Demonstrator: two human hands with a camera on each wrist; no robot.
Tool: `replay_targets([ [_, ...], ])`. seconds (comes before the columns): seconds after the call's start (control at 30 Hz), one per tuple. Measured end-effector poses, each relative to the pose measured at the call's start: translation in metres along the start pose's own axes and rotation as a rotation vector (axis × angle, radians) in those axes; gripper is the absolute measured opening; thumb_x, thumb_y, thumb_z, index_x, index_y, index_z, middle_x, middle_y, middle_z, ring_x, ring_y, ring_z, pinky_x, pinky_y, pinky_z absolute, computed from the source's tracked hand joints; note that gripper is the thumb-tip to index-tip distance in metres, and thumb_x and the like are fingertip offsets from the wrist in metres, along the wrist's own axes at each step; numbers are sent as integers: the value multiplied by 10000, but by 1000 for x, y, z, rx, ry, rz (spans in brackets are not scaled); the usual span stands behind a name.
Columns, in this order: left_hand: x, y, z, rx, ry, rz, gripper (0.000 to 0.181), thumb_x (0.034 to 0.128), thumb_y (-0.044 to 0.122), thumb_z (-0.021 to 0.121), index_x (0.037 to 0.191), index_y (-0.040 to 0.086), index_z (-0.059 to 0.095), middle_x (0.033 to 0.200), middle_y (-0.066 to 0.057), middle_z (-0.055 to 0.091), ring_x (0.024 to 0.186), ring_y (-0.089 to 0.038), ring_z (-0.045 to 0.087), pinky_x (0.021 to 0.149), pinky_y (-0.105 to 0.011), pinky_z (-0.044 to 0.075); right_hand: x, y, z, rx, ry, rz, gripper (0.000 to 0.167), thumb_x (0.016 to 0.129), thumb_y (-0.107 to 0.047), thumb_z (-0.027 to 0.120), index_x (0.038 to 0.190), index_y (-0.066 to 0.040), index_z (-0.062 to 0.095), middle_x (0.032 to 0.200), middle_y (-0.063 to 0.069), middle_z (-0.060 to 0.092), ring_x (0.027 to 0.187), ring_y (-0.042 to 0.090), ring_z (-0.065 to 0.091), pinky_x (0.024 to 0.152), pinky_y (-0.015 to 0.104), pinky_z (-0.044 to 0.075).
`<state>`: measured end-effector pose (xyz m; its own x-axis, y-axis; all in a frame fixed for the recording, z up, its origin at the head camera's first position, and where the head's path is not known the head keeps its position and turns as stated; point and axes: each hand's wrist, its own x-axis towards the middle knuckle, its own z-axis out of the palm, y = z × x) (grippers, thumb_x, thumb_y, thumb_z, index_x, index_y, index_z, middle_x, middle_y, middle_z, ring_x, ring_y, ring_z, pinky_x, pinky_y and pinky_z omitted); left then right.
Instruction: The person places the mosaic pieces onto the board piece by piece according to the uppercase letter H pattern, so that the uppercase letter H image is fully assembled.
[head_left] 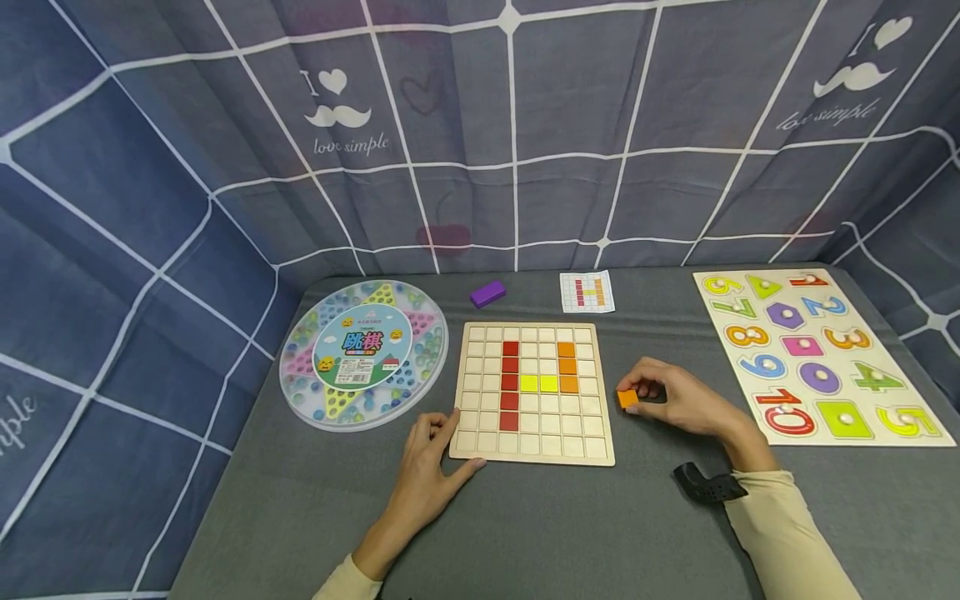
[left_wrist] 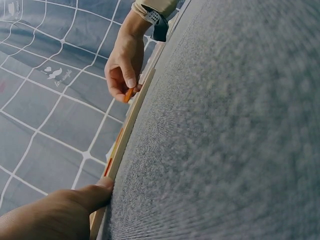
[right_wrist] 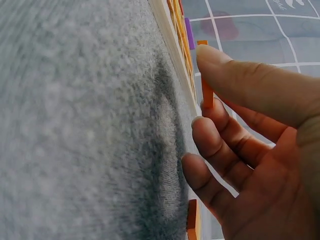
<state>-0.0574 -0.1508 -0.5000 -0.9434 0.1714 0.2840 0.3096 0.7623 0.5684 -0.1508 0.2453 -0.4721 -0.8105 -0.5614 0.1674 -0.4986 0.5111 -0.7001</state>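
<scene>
A square wooden grid board (head_left: pixel 551 433) lies mid-table. Set in its cells are a column of several red tiles (head_left: pixel 510 365), two yellow tiles (head_left: pixel 548 383) and a column of three orange tiles (head_left: pixel 567 367). My left hand (head_left: pixel 429 467) rests at the board's near left corner, thumb and fingers touching its edges. Right of the board, my right hand (head_left: pixel 686 398) pinches a small orange tile (right_wrist: pixel 207 90) between thumb and fingers. Low in the right wrist view, another orange piece (right_wrist: pixel 192 220) shows below that hand. The thumb (left_wrist: pixel 102 192) presses the board edge in the left wrist view.
Behind the board lie a purple block (head_left: pixel 488 293) and a pattern card (head_left: pixel 587 292). To the left is a round Chinese checkers box (head_left: pixel 431 379); to the right, a number-and-shape puzzle board (head_left: pixel 757 350). A grid-patterned curtain (head_left: pixel 480 200) encloses the grey-covered table (head_left: pixel 570 533).
</scene>
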Motion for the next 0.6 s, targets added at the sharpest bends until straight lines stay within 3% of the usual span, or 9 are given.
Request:
replay_targets([
  [0.6, 0, 1, 0, -12, 0, 0, 819, 752, 380, 845, 1423, 49, 513, 1148, -77, 480, 963, -144, 416, 848, -402, 402, 3, -4, 4, -29, 34, 2, 294, 783, -42, 805, 1035, -153, 704, 937, -50, 602, 808, 107, 544, 701, 228, 468],
])
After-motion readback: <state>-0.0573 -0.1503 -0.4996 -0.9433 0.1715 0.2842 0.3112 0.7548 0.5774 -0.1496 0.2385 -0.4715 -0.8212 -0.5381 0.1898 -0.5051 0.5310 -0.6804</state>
